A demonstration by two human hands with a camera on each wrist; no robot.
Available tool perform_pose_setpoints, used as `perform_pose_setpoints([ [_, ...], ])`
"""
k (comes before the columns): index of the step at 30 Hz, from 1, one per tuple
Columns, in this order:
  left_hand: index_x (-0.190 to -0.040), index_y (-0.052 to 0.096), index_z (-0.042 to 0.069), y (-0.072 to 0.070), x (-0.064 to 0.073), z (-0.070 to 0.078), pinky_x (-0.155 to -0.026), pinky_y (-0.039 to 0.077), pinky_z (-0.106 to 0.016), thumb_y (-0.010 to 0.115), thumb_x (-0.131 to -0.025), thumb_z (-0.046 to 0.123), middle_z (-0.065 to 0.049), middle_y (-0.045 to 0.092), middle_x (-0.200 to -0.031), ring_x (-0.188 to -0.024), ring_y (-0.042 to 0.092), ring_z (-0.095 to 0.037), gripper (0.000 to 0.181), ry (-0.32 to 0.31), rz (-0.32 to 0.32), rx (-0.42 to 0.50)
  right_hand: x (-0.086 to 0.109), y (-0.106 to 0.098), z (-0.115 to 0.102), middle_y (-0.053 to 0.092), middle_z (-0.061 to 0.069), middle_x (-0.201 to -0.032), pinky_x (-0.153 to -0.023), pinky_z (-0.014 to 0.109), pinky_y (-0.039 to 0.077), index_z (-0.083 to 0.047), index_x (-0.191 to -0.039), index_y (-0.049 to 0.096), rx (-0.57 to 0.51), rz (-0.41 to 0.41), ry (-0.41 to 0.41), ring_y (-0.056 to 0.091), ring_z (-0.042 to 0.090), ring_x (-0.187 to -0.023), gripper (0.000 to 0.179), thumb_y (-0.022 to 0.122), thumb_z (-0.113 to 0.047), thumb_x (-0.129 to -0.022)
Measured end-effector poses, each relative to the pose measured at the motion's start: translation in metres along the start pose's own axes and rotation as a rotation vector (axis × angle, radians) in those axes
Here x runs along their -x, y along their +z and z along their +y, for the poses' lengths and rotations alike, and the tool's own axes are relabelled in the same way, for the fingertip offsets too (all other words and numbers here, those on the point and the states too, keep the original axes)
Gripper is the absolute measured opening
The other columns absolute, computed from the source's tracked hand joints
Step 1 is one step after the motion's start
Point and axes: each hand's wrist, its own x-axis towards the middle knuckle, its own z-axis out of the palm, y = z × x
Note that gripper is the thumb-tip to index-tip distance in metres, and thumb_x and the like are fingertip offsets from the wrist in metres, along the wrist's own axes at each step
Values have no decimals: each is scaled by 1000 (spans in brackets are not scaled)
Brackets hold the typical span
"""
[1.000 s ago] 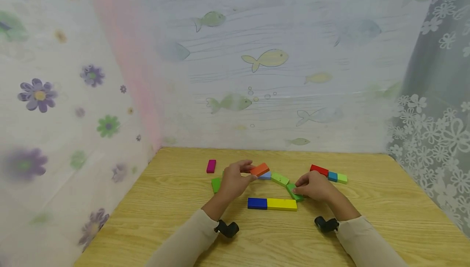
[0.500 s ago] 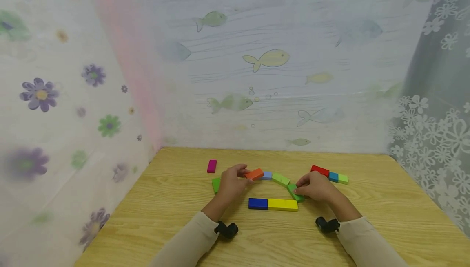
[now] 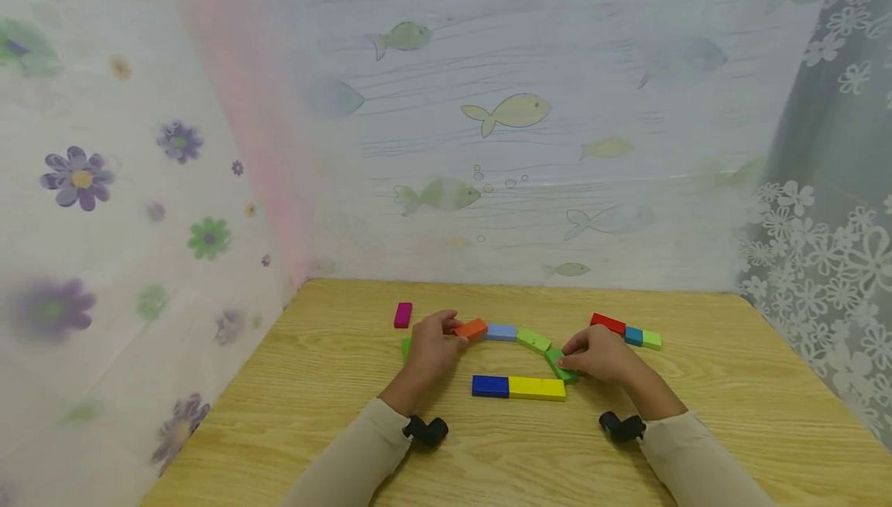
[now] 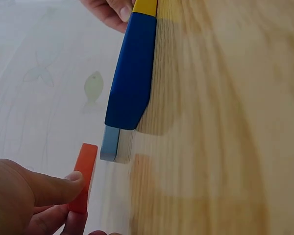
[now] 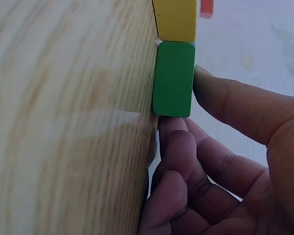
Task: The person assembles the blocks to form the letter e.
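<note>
An orange block (image 3: 471,330) is pinched between the thumb and fingers of my left hand (image 3: 433,348), at the left end of a light blue block (image 3: 501,333). In the left wrist view the orange block (image 4: 84,177) appears slightly raised off the table. My right hand (image 3: 602,354) holds a green block (image 3: 560,365) at the right end of the curved row; its thumb and fingers are around the green block (image 5: 174,79) in the right wrist view. Between them lies a lime green block (image 3: 533,341). My left hand partly hides another green block (image 3: 406,351).
In front of the curve, a dark blue block (image 3: 490,386) and a yellow block (image 3: 536,388) lie end to end. Red (image 3: 608,324), teal (image 3: 633,336) and lime (image 3: 651,340) blocks form a row at right. A magenta block (image 3: 403,315) lies at back left on the wooden table (image 3: 516,453).
My left hand has carried the orange block left and slightly down, from in front of the light blue block to its left end. The right hand has stayed on the green block.
</note>
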Motion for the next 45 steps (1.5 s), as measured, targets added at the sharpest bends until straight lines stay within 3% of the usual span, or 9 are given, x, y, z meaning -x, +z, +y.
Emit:
perform_pose_setpoints([
  [11,-138,62,-5,-6,-2,-3,-96,58,-43,80,-88,1,-11,76,-117,-111,70,-28,54,-9,-2,-67,0,-1,-1,73,6,-101,-70,32,55,0,-108,76,2,3,5,62,17,-81,30,83,-21,-88],
  [20,-138,62,-5,-7,-1,-2,-97,57,-44,80,-89,2,-11,75,-117,-110,70,-28,53,-18,-45,-99,0,-2,-1,73,6,-101,-70,32,55,0,-108,76,5,0,1,62,17,-83,30,82,-22,-88],
  [28,-138,61,-7,-8,2,-3,-96,58,-44,79,-88,-2,-15,74,-119,-114,69,-30,53,-18,-73,-90,-1,0,1,73,6,-101,-70,32,55,-1,-108,77,22,1,-3,63,17,-82,31,83,-24,-88],
  [45,-135,64,-5,-8,1,-5,-94,59,-43,82,-86,2,-12,75,-116,-108,71,-28,52,-16,-82,-105,1,1,1,73,7,-101,-70,32,55,0,-109,76,9,2,-4,63,17,-82,31,83,-23,-88],
])
